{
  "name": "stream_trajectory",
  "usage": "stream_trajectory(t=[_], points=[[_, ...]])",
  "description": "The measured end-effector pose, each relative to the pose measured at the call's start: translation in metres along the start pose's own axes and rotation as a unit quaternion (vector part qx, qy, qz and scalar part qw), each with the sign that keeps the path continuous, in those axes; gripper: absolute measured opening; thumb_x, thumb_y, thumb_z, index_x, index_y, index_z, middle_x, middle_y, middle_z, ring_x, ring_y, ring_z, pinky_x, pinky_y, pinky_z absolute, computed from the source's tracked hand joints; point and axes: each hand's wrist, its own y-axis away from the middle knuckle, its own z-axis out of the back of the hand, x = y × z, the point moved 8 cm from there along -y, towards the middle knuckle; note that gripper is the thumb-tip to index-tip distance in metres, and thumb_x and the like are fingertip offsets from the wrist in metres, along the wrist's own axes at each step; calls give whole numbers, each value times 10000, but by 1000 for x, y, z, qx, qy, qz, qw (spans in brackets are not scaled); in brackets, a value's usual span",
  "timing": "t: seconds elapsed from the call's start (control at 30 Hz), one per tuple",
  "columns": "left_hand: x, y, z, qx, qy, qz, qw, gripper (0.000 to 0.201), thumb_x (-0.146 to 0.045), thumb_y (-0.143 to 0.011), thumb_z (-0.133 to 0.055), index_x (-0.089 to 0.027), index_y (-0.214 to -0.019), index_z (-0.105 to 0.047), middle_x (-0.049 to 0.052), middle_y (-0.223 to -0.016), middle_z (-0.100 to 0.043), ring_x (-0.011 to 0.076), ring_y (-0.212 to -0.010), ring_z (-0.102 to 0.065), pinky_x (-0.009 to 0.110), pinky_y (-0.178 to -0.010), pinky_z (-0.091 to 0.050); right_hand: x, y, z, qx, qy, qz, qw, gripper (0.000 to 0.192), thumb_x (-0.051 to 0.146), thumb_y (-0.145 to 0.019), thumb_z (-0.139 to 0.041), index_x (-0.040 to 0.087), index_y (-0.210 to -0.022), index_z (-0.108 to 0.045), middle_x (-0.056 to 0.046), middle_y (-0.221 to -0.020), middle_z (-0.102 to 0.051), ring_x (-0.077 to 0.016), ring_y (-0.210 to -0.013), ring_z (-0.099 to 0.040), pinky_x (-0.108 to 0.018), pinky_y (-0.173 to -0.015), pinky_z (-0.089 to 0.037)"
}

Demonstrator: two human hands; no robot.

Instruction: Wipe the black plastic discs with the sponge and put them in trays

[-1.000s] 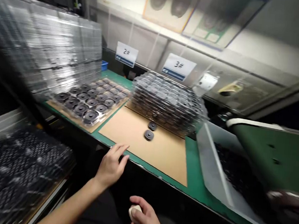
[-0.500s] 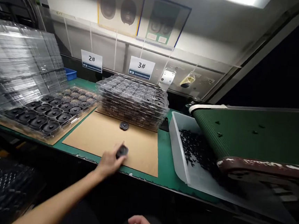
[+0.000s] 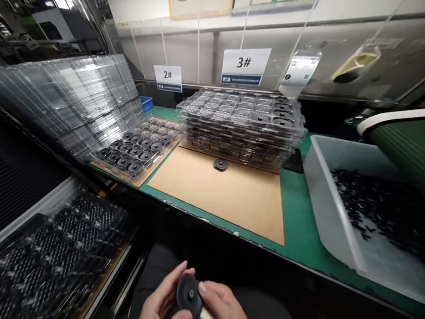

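Low in the view, over my lap, both hands hold one black round disc part (image 3: 189,294). My left hand (image 3: 160,306) grips its left rim with thumb and fingers. My right hand (image 3: 227,313) touches the disc's right side and also holds a small whitish piece (image 3: 206,318) under the thumb. A second black disc (image 3: 220,164) lies alone on the brown cardboard sheet (image 3: 231,196), just in front of the stack of clear trays (image 3: 241,127) under the "3#" sign (image 3: 245,65).
A clear tray of black discs (image 3: 135,150) sits left under the "2#" sign (image 3: 167,77), beside leaning empty clear trays (image 3: 65,99). A white bin of small black parts (image 3: 343,200) and a green conveyor (image 3: 418,143) stand right. Dark trays (image 3: 47,259) sit lower left.
My left hand picked a black disc off the cardboard and brought it back to my lap, where my right hand joined it. The view tilted down and left.
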Motion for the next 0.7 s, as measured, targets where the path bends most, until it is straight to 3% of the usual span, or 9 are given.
stream_trajectory(t=[0.1, 0.17, 0.3, 0.37, 0.43, 0.5, 0.6, 0.7], points=[[-12, -5, 0, 33, 34, 42, 998, 704, -508, -822, -894, -280, -1452, -678, 147, -1477, -647, 323, -1375, -627, 367, -1150, -551, 8, 7, -20, 8, -21, -37, 999, 718, 882, -781, -695, 180, -826, -552, 50, -582, -420, -68, -460, -304, -208, -417, -220], [-19, -8, 0, 45, 49, 48, 997, 677, -441, -840, -893, -278, -1457, -665, 143, -1491, -637, 313, -1363, -637, 351, -1118, -573, 19, 11, -20, 0, -7, -18, 1000, 685, 860, -830, -654, 181, -851, -562, 53, -581, -430, -67, -442, -313, -205, -403, -240], [-24, -10, 5, -34, 149, 84, 985, 741, -409, -774, -950, -282, -1443, -657, 125, -1508, -628, 304, -1354, -643, 315, -1091, -580, 48, 19, 16, -131, 96, 96, 982, 508, 599, -949, -644, 186, -1244, -642, -9, -850, -633, -97, -573, -503, -224, -512, -403], [-26, -10, 2, -58, 185, 104, 976, 719, -388, -747, -969, -268, -1397, -688, 123, -1502, -634, 298, -1364, -634, 279, -1082, -573, 58, 27, 30, -184, 120, 134, 966, 568, 487, -947, -661, 212, -1433, -557, -27, -985, -673, -122, -685, -576, -248, -607, -472], [-29, -9, -2, -63, 197, 116, 971, 627, -324, -766, -955, -259, -1345, -724, 120, -1483, -649, 284, -1362, -636, 239, -1063, -571, 67, 35, 30, -194, 117, 165, 960, 626, 437, -942, -682, 212, -1499, -502, -28, -1012, -688, -145, -785, -621, -275, -708, -516], [-32, -8, -5, -62, 196, 116, 972, 573, -271, -779, -941, -261, -1317, -745, 118, -1449, -673, 277, -1342, -651, 227, -1049, -574, 77, 45, 21, -180, 113, 194, 958, 599, 396, -941, -718, 216, -1478, -523, -27, -1028, -709, -157, -867, -657, -287, -787, -536], [-37, -5, -5, -53, 183, 103, 976, 583, -220, -757, -949, -285, -1305, -758, 94, -1373, -716, 239, -1259, -701, 220, -1027, -581, 97, 58, -3, -134, 178, 250, 942, 372, 315, -945, -750, 216, -1288, -645, -18, -1026, -735, -144, -853, -675, -259, -757, -525], [-40, -3, -6, -39, 176, 97, 979, 616, -193, -734, -961, -313, -1306, -764, 66, -1340, -731, 187, -1189, -720, 194, -1022, -572, 120, 72, -23, -119, 316, 362, 869, 228, 228, -983, -703, 188, -1204, -667, -36, -1065, -744, -150, -898, -685, -267, -800, -524]])
